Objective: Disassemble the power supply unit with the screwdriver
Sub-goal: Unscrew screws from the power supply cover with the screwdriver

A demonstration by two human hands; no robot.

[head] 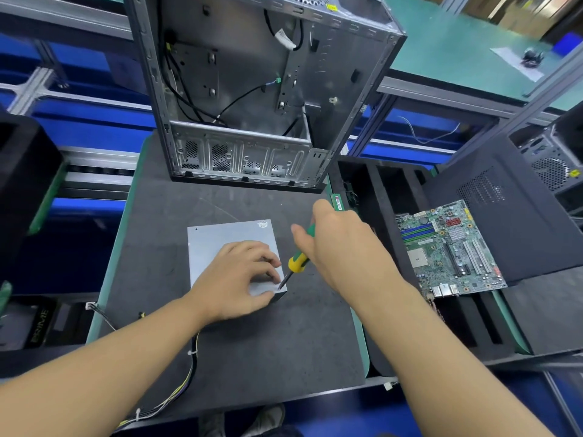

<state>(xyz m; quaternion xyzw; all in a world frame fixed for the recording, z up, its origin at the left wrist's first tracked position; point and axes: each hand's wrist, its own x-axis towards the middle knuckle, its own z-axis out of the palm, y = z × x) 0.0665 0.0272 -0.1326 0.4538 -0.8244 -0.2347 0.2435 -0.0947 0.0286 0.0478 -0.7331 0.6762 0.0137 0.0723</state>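
Left hand (239, 279) rests loosely on the power supply (220, 234) on the tabletop (252, 342), and the right hand (340, 247) grips the screwdriver (298, 263), slanting in from the right, tip at the power supply's near right corner.

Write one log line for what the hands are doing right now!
left hand: rests on power supply unit | right hand: grips screwdriver | tip: at unit's near right corner
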